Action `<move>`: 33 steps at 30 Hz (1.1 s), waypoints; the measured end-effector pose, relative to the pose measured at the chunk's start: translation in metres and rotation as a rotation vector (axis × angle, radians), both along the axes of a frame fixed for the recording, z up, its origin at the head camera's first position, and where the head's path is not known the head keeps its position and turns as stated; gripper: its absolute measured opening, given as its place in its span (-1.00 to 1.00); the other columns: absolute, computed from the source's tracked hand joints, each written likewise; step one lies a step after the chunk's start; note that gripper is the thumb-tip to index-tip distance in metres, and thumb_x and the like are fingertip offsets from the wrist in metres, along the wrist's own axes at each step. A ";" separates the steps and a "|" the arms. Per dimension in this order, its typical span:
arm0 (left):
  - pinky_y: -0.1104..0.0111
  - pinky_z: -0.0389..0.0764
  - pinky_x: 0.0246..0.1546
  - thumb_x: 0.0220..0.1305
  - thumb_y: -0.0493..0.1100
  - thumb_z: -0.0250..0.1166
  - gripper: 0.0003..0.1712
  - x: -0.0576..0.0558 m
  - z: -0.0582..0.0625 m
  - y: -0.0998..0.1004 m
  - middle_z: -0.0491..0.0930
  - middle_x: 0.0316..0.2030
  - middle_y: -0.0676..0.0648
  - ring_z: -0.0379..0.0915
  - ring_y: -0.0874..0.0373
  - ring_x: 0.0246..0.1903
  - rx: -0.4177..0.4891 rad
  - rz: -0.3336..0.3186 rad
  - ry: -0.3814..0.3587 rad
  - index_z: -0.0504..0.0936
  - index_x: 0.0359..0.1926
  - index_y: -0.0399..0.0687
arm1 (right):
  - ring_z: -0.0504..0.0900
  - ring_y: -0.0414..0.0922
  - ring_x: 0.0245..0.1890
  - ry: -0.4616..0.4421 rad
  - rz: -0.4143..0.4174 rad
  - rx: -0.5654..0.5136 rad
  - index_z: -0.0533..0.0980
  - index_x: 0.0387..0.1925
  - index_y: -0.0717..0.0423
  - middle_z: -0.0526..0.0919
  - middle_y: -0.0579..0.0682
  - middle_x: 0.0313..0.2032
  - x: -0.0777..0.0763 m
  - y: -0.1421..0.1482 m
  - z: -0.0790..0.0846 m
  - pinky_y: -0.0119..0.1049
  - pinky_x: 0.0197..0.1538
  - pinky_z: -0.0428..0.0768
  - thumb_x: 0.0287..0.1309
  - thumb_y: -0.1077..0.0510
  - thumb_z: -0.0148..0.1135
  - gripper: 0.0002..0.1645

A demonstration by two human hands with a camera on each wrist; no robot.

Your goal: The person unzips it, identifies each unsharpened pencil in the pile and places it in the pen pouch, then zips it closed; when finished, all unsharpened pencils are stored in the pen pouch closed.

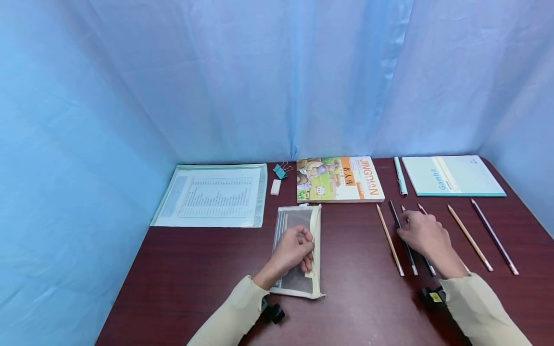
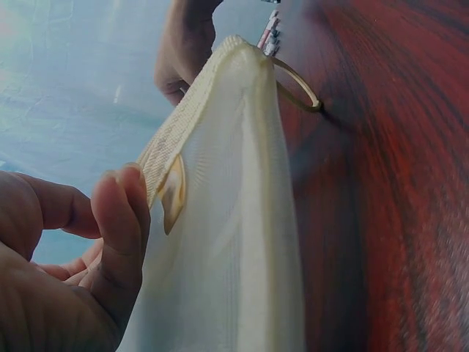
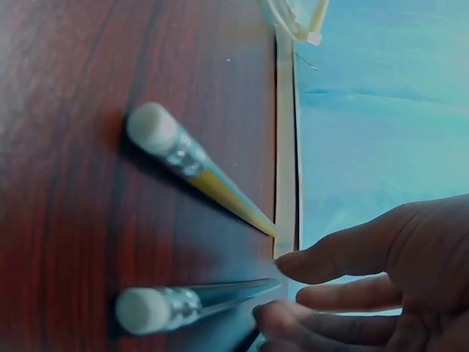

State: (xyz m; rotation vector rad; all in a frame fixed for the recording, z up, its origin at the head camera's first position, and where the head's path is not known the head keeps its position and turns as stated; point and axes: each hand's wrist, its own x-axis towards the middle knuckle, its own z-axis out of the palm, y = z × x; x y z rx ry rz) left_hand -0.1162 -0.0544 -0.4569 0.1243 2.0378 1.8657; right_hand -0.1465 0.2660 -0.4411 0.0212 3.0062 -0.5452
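Note:
A translucent mesh pencil pouch (image 1: 298, 283) with a cream zipper edge lies in the middle of the table. My left hand (image 1: 295, 247) pinches that edge, and the left wrist view shows it raised, a gold zipper pull (image 2: 174, 196) beside the fingertips. On the right, my right hand (image 1: 424, 235) reaches down over a row of pencils. Its thumb and fingers stand apart around the far part of a black pencil (image 1: 409, 252). A yellow pencil (image 1: 390, 240) lies just left of it; both have white erasers pointing toward me. The hand partly hides two other pencils.
Right of my right hand lie a yellow pencil (image 1: 469, 238) and a dark purple pencil (image 1: 494, 236). Along the back are a document sleeve (image 1: 216, 197), a teal binder clip (image 1: 281, 171), an eraser (image 1: 275, 187), a book (image 1: 337, 179), a pen (image 1: 400, 176) and a notebook (image 1: 454, 176).

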 end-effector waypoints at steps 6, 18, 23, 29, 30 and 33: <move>0.45 0.50 -0.88 0.21 -0.44 0.05 -0.94 0.001 0.000 0.000 0.47 -0.73 -0.06 0.44 0.26 -0.87 -0.001 0.000 -0.003 0.43 -0.28 -0.32 | 0.58 0.27 -0.51 -0.020 0.031 0.108 0.44 -0.45 0.31 0.59 0.44 -0.43 -0.003 -0.010 -0.004 0.10 -0.58 0.51 -0.08 0.30 0.14 -0.89; 0.46 0.50 -0.88 0.21 -0.45 0.04 -0.92 0.001 0.001 0.001 0.47 -0.73 -0.05 0.43 0.26 -0.87 -0.015 0.005 0.011 0.43 -0.26 -0.37 | 0.42 0.03 -0.59 -0.038 -0.017 0.040 0.42 -0.60 0.23 0.44 0.10 -0.64 -0.008 0.002 0.013 -0.20 -0.58 0.37 -0.10 0.18 0.24 -0.79; 0.45 0.49 -0.88 0.22 -0.45 0.05 -0.94 0.000 0.001 0.000 0.47 -0.73 -0.04 0.43 0.26 -0.87 -0.009 0.002 0.014 0.42 -0.29 -0.31 | 0.49 -0.07 -0.57 0.002 -0.008 -0.068 0.58 -0.31 0.43 0.59 0.07 -0.63 -0.006 0.015 0.017 -0.33 -0.54 0.33 -0.05 0.18 0.28 -0.66; 0.45 0.50 -0.88 0.22 -0.45 0.05 -0.92 0.000 0.000 -0.001 0.47 -0.74 -0.04 0.44 0.26 -0.87 -0.006 -0.003 0.017 0.41 -0.32 -0.24 | 0.77 -0.24 -0.42 -0.127 0.058 -0.549 0.26 0.22 0.70 0.78 0.23 -0.30 -0.004 0.023 0.006 -0.30 -0.32 0.80 0.25 0.31 0.21 -0.35; 0.45 0.50 -0.88 0.22 -0.45 0.05 -0.92 0.000 0.000 -0.001 0.47 -0.73 -0.04 0.44 0.27 -0.87 -0.003 -0.004 0.018 0.41 -0.32 -0.25 | 0.78 -0.25 -0.39 -0.172 0.059 -0.666 0.21 0.26 0.69 0.79 0.17 -0.28 -0.003 0.024 0.004 -0.29 -0.31 0.81 0.28 0.33 0.18 -0.34; 0.46 0.49 -0.88 0.21 -0.44 0.04 -0.94 0.000 -0.001 -0.001 0.46 -0.73 -0.04 0.44 0.27 -0.87 0.005 -0.008 0.017 0.42 -0.29 -0.33 | 0.80 -0.25 -0.31 -0.274 0.084 -0.986 0.37 0.25 0.38 0.81 -0.03 -0.26 -0.002 0.027 -0.002 -0.27 -0.25 0.82 0.32 0.38 0.13 -0.52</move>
